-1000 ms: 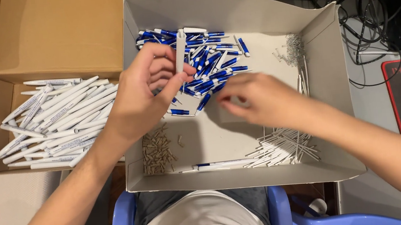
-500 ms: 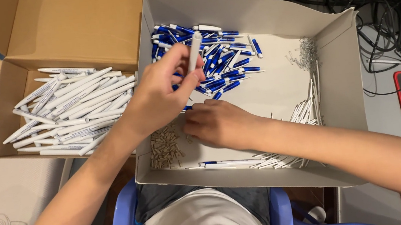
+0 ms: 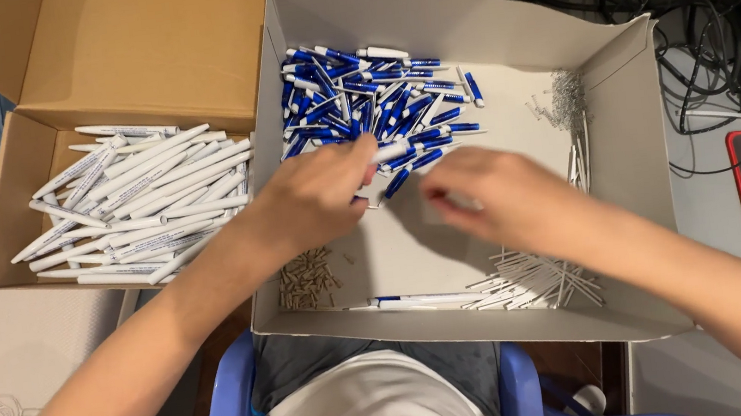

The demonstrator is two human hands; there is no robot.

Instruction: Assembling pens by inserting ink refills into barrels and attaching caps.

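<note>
**Pen parts in sorting boxes, both hands at work**

A white pen barrel [image 3: 392,152] is pinched in the closed fingers of the left hand [image 3: 313,196], held over the grey tray [image 3: 620,114] at the near edge of the heap of blue-and-white pen parts [image 3: 367,97]. The right hand [image 3: 490,199] is blurred and curled; whether anything is gripped cannot be told. Small springs [image 3: 304,280], thin white refills [image 3: 537,277] and wire clips [image 3: 563,102] are kept in separate piles. Finished white pens [image 3: 128,198] are stored in the cardboard box [image 3: 131,68]. Risk, as judged: piles could be mixed by a sweeping wrist.
</note>
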